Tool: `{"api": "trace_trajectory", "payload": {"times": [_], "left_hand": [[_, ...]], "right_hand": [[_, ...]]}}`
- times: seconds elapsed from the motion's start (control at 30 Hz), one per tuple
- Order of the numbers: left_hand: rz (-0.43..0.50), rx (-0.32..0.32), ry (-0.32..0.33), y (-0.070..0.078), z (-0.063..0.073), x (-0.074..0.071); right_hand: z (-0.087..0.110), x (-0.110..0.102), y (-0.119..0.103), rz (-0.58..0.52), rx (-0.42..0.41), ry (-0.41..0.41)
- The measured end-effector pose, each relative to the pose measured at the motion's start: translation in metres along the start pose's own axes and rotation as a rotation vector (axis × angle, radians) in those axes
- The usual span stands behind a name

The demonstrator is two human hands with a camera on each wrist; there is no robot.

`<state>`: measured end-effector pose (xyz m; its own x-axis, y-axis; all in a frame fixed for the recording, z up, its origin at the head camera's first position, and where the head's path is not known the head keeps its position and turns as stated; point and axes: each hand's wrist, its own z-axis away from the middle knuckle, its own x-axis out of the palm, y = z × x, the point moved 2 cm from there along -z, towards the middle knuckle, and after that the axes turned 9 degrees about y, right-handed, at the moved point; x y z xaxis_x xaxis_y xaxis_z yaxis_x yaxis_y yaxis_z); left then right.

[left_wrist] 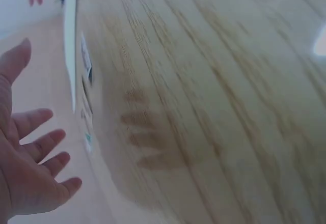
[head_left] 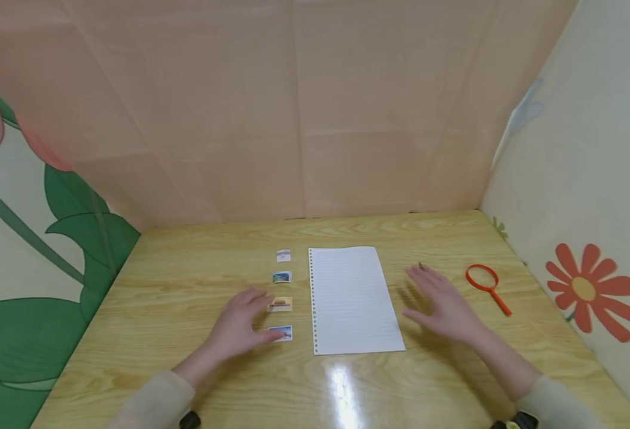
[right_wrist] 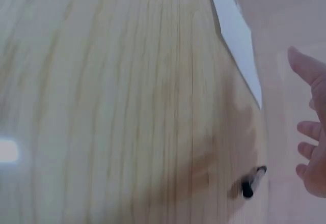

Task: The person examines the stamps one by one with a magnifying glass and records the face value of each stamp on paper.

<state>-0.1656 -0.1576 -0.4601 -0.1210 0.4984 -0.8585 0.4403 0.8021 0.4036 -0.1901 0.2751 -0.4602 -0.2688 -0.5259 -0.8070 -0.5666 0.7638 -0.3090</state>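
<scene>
Left hand (head_left: 237, 326) hovered by the picture cards (head_left: 281, 277), right hand (head_left: 443, 308) beside the lined sheet (head_left: 354, 304), fingers loosely extended, both holding nothing!

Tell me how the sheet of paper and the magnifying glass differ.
Colour: the sheet of paper is white with ruled lines; the magnifying glass is red. Shape: the sheet is four-sided, with holes along its left edge; the magnifying glass has a round frame and a handle. Place: the sheet lies between the left hand and the right hand, the magnifying glass to the right of both. Both lie on the table, held by neither hand.
</scene>
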Motion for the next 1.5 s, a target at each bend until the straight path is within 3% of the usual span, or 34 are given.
{"api": "trace_trajectory", "payload": {"times": [0.17, 0.3, 0.43, 0.63, 0.9, 1.23, 1.5], "left_hand": [[0.107, -0.011, 0.018, 0.001, 0.002, -0.001], [0.192, -0.058, 0.008, 0.0, 0.007, 0.006], [0.244, -0.06, -0.002, -0.001, 0.012, 0.013], [0.266, -0.058, -0.032, -0.002, 0.015, 0.02], [0.302, -0.118, -0.02, -0.008, 0.016, 0.024], [0.349, -0.117, -0.019, -0.016, 0.014, 0.026], [0.362, -0.121, -0.021, -0.016, 0.014, 0.026]], "right_hand": [[0.004, -0.011, 0.006, -0.045, -0.008, 0.054], [0.008, -0.018, 0.012, -0.062, -0.03, 0.106], [0.014, -0.023, 0.022, -0.079, -0.026, 0.159], [0.026, -0.028, 0.038, -0.069, -0.016, 0.23], [0.043, -0.03, 0.055, -0.031, 0.072, 0.206], [0.056, -0.034, 0.08, -0.008, 0.067, 0.292], [0.066, -0.04, 0.1, 0.003, 0.197, 0.29]]}}
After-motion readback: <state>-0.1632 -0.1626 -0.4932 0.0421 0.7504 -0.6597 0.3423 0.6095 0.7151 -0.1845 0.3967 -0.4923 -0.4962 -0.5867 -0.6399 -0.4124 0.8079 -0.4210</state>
